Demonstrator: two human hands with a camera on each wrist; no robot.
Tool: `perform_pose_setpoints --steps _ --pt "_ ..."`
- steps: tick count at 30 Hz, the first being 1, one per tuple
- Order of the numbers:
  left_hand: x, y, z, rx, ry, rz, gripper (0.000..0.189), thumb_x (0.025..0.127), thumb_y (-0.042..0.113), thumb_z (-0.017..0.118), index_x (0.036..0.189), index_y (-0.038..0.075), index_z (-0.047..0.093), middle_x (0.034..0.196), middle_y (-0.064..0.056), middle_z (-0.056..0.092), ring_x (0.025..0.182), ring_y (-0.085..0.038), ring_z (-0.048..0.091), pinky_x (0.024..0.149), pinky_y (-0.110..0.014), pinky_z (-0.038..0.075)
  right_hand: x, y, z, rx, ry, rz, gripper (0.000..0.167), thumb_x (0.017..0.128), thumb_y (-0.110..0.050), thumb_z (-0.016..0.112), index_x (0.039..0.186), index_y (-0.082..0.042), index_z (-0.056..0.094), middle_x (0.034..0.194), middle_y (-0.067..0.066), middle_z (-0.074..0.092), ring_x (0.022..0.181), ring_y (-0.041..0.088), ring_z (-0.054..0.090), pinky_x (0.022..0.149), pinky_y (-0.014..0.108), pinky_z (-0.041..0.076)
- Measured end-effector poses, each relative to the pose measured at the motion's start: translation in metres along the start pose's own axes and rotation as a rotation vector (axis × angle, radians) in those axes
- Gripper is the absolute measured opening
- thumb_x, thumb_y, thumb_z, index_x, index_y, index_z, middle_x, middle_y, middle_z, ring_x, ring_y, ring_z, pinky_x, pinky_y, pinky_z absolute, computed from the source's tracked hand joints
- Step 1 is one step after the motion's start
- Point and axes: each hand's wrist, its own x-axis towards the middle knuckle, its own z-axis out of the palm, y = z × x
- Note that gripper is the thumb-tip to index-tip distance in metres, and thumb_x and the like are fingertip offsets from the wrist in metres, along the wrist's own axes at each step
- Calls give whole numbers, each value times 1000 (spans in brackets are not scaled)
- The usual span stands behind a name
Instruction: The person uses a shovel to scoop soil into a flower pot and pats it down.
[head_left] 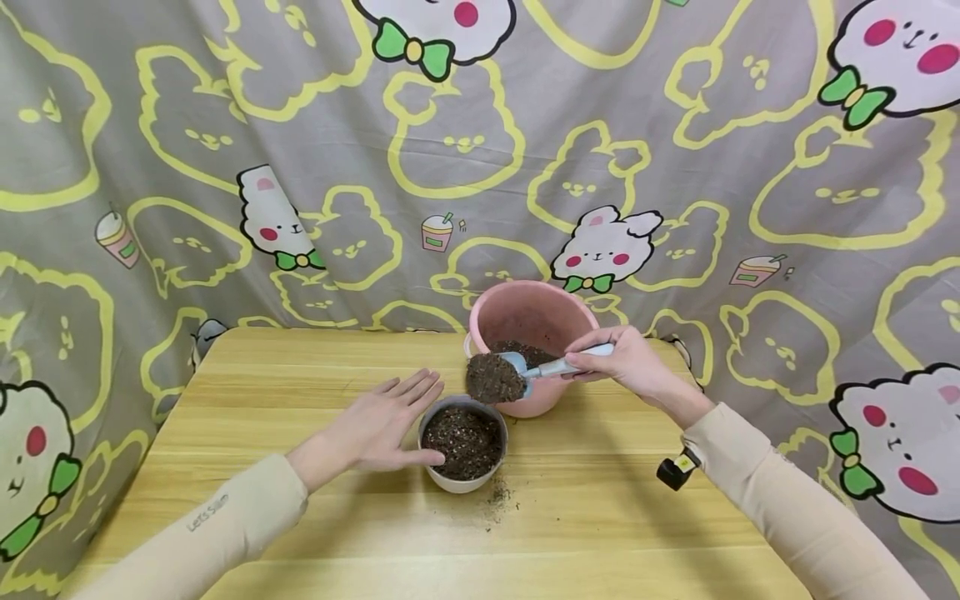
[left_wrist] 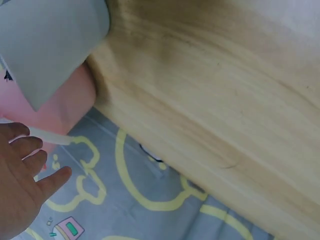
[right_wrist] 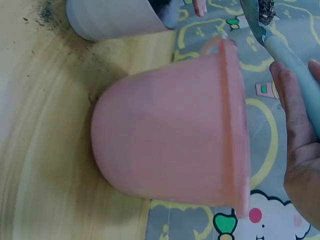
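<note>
In the head view my right hand [head_left: 618, 360] grips the pale handle of a small blue trowel [head_left: 555, 367]. Dark soil [head_left: 495, 378] is heaped on its blade, which hangs over the front left rim of a pink bucket [head_left: 536, 404]. More soil lies inside the bucket. Just in front stands a grey-white pot [head_left: 463, 485], filled with dark, speckled soil [head_left: 465, 442]. My left hand [head_left: 382, 427] is at the pot's left side with fingers straight and the thumb at its rim. The right wrist view shows the trowel [right_wrist: 295, 65] in my right hand [right_wrist: 302, 165] above the bucket's rim.
Loose soil crumbs [head_left: 497, 498] are scattered on the wooden table [head_left: 360, 533] by the pot. A patterned grey curtain [head_left: 480, 158] hangs behind the table's back edge. A small black device [head_left: 677, 471] hangs at my right cuff.
</note>
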Motion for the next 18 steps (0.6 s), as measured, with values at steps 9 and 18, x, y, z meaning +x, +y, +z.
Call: perform_pose_setpoints --steps 9,18 --pt "-4 4 9 -10 -10 -4 104 92 79 57 162 4 41 169 -17 39 158 -35 40 122 -57 44 -6 7 18 -103 -47 6 30 94 -7 79 113 16 73 90 1 82 88 19 82 82 37 67" --pt "-3 5 12 -1 -20 -13 102 92 79 58 161 5 43 169 -17 40 158 -33 40 121 -58 45 -7 8 35 -211 -42 -16 23 93 -10 81 107 7 78 96 14 81 87 21 81 80 34 68"
